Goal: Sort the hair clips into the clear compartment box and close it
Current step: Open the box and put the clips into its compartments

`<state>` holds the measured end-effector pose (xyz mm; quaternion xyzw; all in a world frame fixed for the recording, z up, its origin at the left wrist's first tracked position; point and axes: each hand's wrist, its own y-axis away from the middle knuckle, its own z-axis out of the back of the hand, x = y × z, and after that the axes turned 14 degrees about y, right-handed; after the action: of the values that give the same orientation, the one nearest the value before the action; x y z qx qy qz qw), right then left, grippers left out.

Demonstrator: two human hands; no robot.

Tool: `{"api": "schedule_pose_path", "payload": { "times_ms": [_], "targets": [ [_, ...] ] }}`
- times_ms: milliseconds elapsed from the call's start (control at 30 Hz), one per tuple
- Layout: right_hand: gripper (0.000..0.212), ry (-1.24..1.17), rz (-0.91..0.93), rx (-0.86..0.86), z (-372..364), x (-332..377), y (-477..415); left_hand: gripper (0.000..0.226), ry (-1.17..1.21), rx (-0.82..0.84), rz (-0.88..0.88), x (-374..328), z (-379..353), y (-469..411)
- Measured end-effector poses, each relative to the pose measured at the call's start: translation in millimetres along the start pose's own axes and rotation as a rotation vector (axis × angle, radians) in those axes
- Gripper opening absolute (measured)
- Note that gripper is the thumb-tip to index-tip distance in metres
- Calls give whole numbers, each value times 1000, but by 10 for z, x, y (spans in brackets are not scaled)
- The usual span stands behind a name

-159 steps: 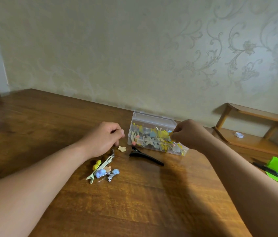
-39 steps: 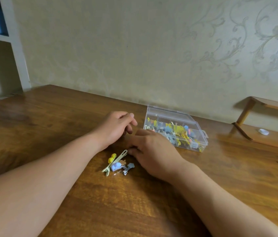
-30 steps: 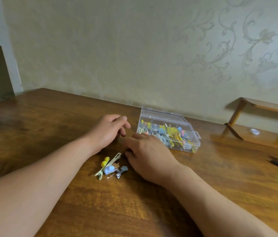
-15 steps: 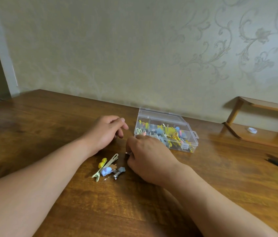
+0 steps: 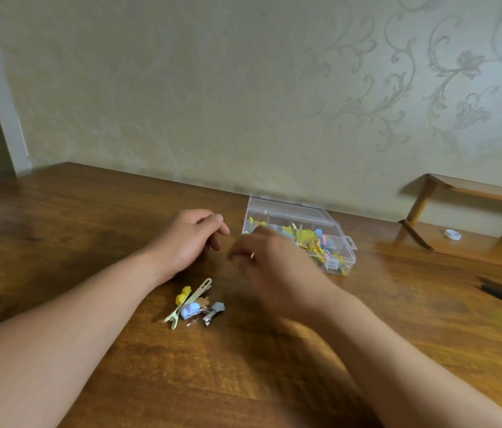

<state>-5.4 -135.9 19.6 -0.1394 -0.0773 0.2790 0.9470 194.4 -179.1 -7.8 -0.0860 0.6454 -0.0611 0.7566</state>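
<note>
**A:** What could go wrong from here?

**B:** The right hand [image 5: 274,267] hovers just in front of the clear box [image 5: 346,256], low over the counter [image 5: 89,211]. The lid seems to be open, so a careless sweep could knock the box and spill the clips already inside. The compartments look crowded toward the near end. A clip pushed in there might ride over a divider into the wrong slot, or stand proud and stop the lid from shutting.

**A:** And the loose clips?

**B:** A small pile of clips [image 5: 194,304] lies on the counter between the person's forearms, apart from the box. The left forearm passes just beside it, and a drag of that arm would likely scatter them.

**A:** What does the right hand hold?

**B:** It is too blurred to tell. Its fingers look curled and there is a small pale glint by them. Whether that is a clip pinched there cannot be said.

**A:** And the left hand?

**B:** The left hand [image 5: 188,239] rests on the counter to the left of the box. Its fingers are loosely curled, with nothing seen in them.
</note>
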Motion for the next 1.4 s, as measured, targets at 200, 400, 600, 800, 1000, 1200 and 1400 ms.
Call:
{"api": "schedule_pose_path", "payload": {
  "times_ms": [200,400,600,800,1000,1200,1400],
  "targets": [
    [10,-133,-478,-217,343,-821,-72,37,-19,22,-8,-32,-26,23],
    [11,-13,-561,-84,187,-1034,-78,36,-36,38,-16,-23,-16,15],
    [7,79,-559,-48,93,-1009,-92,36,-43,43,-18,-10,-6,14],
    [13,98,-556,-80,83,-982,-88,35,-44,47,-26,13,4,5],
    [13,5,-471,-220,143,-866,-43,34,-60,43,-34,16,9,3],
    [10,-107,-189,-162,177,-330,66,36,-45,26,-20,4,-10,8],
    [30,-33,166,50,-126,118,26,36,-16,16,-3,-3,1,-7]
  ]
}}
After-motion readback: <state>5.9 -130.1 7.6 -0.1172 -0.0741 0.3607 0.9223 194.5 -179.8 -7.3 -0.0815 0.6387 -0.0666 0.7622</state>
